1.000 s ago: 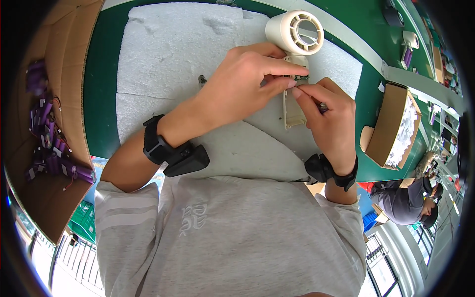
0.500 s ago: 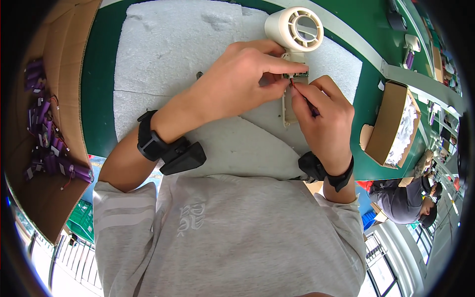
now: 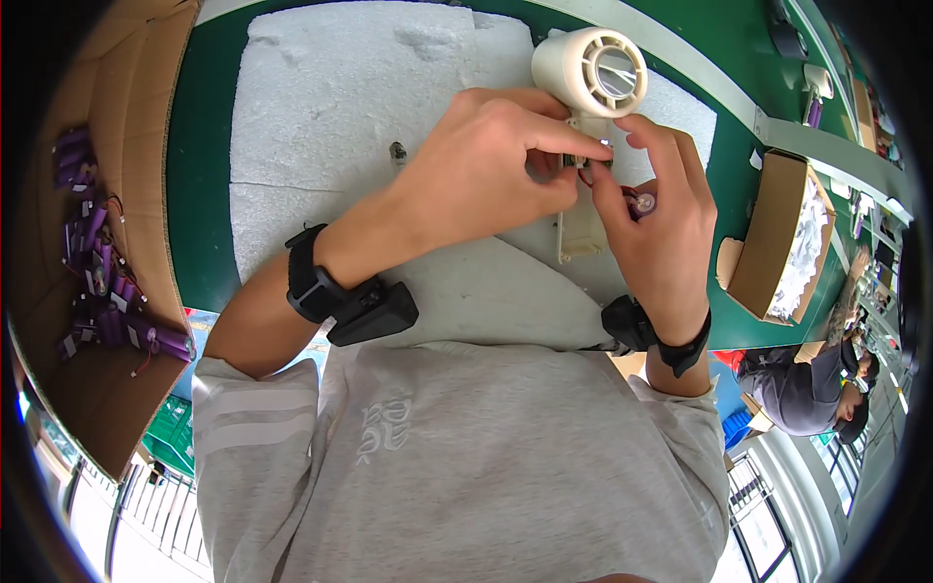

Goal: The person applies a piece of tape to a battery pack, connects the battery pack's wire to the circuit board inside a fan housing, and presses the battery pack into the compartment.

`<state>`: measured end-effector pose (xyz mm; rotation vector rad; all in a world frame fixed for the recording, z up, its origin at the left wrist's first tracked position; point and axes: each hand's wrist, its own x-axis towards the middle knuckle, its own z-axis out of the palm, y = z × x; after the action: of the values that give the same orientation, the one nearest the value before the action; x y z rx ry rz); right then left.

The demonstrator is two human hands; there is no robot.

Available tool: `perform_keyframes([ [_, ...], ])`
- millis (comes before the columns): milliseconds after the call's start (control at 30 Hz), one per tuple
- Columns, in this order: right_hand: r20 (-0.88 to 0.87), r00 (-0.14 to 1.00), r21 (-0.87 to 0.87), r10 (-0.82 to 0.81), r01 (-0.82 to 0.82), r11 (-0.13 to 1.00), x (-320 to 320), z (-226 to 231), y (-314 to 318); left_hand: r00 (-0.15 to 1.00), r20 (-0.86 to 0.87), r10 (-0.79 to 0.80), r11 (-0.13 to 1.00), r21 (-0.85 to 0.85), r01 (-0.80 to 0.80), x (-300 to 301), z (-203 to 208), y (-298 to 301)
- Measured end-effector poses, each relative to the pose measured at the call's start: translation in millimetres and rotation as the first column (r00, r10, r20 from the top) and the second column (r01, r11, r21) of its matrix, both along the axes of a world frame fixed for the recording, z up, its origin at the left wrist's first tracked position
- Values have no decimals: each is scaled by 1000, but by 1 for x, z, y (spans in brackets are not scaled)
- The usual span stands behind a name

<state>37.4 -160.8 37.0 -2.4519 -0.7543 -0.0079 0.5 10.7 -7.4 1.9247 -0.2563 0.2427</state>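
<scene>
A cream handheld fan [image 3: 569,73] with a round, slotted head lies at the far right of the foam. Its handle shell [image 3: 580,243] stands open toward me. My left hand [image 3: 491,155] is closed, with index finger and thumb around a small green circuit board [image 3: 573,160] at the top of the handle. My right hand [image 3: 671,219] has a battery cell [image 3: 641,203] tucked in its curled fingers, only one end showing. The right thumb presses by the board while the index finger reaches up to the fan head. A bit of red wire shows near the thumb; fingers hide most of the connection.
White foam sheets [image 3: 321,97] cover the green table [image 3: 199,214]. At left a cardboard box [image 3: 146,126] holds several purple battery cells [image 3: 107,282]. A smaller carton [image 3: 763,248] with white pieces stands at right. Beyond it, a person [image 3: 797,389] sits.
My right index finger has lifted from its pinch at the red wire and stretched up to the fan head. The battery's end now shows in my right hand. The left hand keeps its hold.
</scene>
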Motion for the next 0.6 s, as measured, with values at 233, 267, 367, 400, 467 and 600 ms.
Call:
perform_keyframes([
  [233, -95, 993, 47, 68, -63, 997, 3, -2, -2, 999, -36, -32, 999, 1, 32, 1, -1, 1],
  [267, -92, 991, 64, 93, -87, 994, 5, -4, -4, 999, -36, -32, 999, 18, 32, 2, -1, 1],
  [367, -88, 985, 108, 146, -136, 985, 8, -7, -5, 1000, -8, -8, 1000, 20, 8, 2, -3, -1],
  [400, -75, 987, 110, 144, -136, 985, 9, -7, -6, 1000, 27, 15, 1000, -1, -15, 3, -5, -3],
  [467, -46, 989, 113, 142, -137, 984, 11, -7, -8, 997, 59, 41, 999, -21, -40, 3, -5, -3],
  [600, -20, 985, 126, 171, -167, 978, 14, -11, -8, 999, 7, -33, 996, 83, 33, 2, -1, 1],
])
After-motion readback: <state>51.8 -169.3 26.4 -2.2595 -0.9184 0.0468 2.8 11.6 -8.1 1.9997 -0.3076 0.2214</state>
